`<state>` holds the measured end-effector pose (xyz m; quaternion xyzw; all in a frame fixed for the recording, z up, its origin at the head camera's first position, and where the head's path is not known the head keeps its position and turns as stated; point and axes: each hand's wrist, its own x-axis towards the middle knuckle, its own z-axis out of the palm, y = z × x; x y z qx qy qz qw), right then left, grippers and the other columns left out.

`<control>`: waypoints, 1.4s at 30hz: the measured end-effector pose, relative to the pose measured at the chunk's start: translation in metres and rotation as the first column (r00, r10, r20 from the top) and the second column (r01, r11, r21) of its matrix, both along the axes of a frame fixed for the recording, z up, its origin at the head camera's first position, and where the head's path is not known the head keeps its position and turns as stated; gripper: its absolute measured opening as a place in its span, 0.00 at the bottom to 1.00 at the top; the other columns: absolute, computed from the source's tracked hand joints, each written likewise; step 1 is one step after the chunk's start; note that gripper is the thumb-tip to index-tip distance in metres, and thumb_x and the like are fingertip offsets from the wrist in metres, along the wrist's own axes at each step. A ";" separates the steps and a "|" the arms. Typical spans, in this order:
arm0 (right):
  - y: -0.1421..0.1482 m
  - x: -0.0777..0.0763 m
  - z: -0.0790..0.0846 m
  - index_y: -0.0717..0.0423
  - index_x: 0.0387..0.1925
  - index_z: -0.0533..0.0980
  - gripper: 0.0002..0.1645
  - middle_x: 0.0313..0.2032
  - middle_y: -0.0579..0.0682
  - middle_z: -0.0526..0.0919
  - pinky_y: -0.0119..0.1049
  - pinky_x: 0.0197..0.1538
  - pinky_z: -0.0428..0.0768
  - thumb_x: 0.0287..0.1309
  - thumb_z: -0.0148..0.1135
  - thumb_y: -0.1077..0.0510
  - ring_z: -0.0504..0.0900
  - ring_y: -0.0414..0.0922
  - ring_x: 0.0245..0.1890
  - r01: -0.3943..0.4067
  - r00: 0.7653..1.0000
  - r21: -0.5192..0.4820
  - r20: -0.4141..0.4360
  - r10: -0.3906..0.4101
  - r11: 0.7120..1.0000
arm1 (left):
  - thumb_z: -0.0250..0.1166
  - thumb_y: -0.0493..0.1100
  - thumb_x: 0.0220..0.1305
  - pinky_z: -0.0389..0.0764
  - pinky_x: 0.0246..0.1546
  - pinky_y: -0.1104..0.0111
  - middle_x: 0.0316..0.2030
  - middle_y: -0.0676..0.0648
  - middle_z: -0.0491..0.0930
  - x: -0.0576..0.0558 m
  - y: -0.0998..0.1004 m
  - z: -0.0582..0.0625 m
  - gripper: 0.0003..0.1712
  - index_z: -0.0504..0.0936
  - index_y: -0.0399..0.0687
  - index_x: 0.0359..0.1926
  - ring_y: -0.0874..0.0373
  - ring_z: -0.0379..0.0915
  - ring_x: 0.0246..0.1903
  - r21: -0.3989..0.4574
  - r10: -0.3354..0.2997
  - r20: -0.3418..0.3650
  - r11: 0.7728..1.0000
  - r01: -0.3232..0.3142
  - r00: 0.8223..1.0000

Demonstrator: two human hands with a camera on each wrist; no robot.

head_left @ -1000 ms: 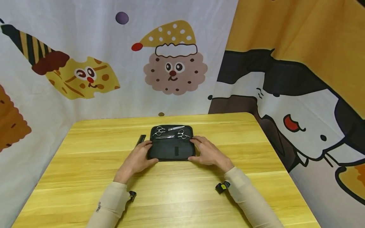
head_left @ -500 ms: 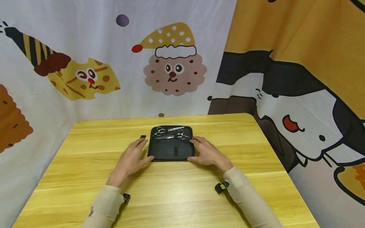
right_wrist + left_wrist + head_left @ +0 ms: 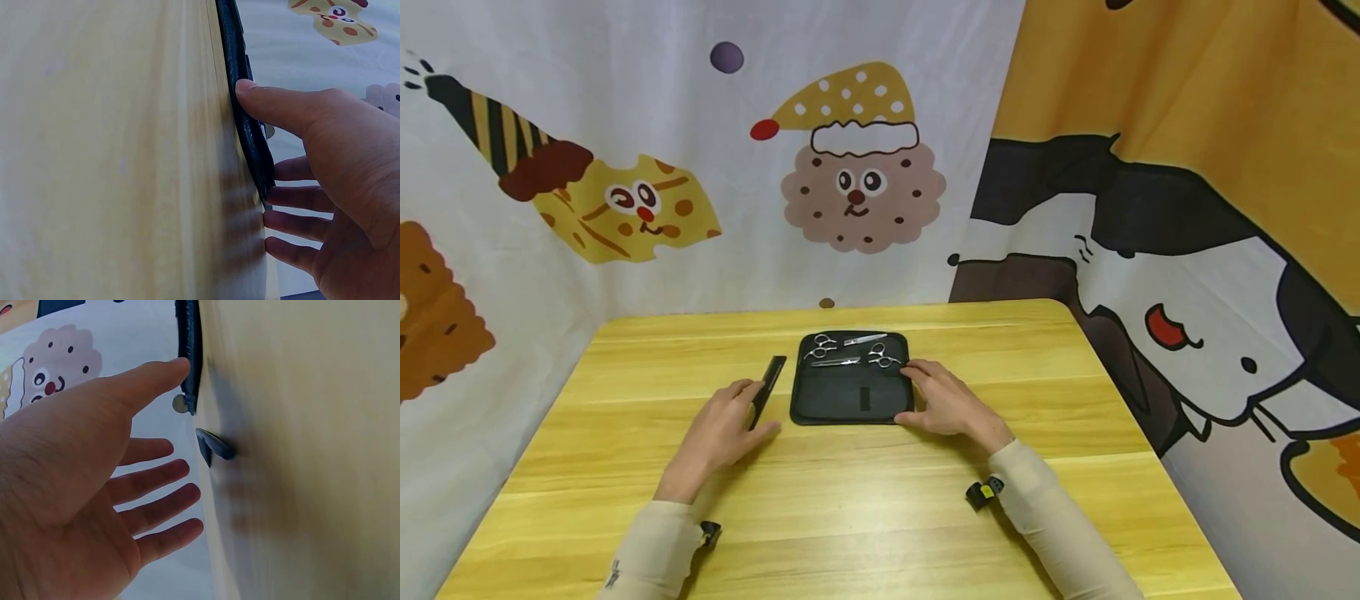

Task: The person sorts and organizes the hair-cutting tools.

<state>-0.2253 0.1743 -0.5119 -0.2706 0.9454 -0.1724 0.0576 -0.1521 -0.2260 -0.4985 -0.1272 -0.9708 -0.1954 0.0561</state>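
Observation:
An open black zip case [image 3: 831, 400] lies flat on the table, its far half bearing two pairs of silver scissors [image 3: 835, 362] tucked head to tail. My right hand [image 3: 951, 400] rests along the case's right side, thumb at the near corner and fingers extended at the edge. In the right wrist view the thumb touches the case's black edge [image 3: 234, 56]. Left of the case lies a slim black comb [image 3: 771, 379], slanting toward me. My left hand [image 3: 718, 429] is spread beside it, fingertips overlapping its middle. The left wrist view shows those fingers [image 3: 162, 481] straight, holding nothing.
The case and comb lie on a light wood table [image 3: 865, 517] whose far edge runs close to a white cartoon-printed curtain [image 3: 685, 279]. On the right hangs more printed cloth [image 3: 1150, 200]. A small wrist camera [image 3: 983, 493] sits at the right sleeve.
My left hand has let go of the case's left side and moved left and toward me, to the comb, uncovering most of it. The right hand and the case stay in place.

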 end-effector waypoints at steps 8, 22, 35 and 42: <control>0.001 0.001 0.000 0.59 0.84 0.69 0.57 0.85 0.63 0.68 0.61 0.85 0.74 0.67 0.79 0.33 0.70 0.63 0.84 -0.001 1.000 0.001 0.005 0.001 1.000 | 0.80 0.53 0.72 0.85 0.66 0.33 0.68 0.23 0.81 0.005 -0.005 -0.005 0.44 0.77 0.28 0.76 0.24 0.82 0.64 -0.030 0.031 0.079 0.999 -0.029 0.996; 0.002 0.002 0.002 0.59 0.84 0.69 0.58 0.85 0.64 0.67 0.63 0.86 0.71 0.66 0.80 0.33 0.69 0.65 0.84 0.000 1.000 -0.013 0.003 0.000 1.000 | 0.78 0.47 0.73 0.88 0.59 0.37 0.60 0.26 0.84 0.004 -0.006 -0.006 0.29 0.87 0.28 0.63 0.30 0.85 0.56 -0.049 0.038 0.066 0.998 -0.035 0.997; 0.002 0.000 0.000 0.58 0.85 0.69 0.58 0.86 0.62 0.67 0.62 0.87 0.71 0.67 0.79 0.32 0.68 0.64 0.85 0.004 1.000 -0.010 0.011 -0.004 1.000 | 0.76 0.35 0.73 0.92 0.50 0.44 0.49 0.31 0.87 0.004 -0.010 -0.001 0.22 0.87 0.22 0.61 0.39 0.88 0.45 -0.005 0.005 0.090 1.000 -0.004 0.996; 0.003 0.000 0.000 0.58 0.84 0.69 0.58 0.85 0.62 0.67 0.62 0.87 0.70 0.66 0.79 0.32 0.68 0.64 0.85 0.005 1.000 -0.015 0.006 -0.005 1.000 | 0.76 0.32 0.72 0.95 0.48 0.47 0.45 0.30 0.91 0.006 -0.011 0.002 0.18 0.89 0.21 0.57 0.37 0.92 0.44 0.019 0.022 0.116 1.000 -0.024 0.993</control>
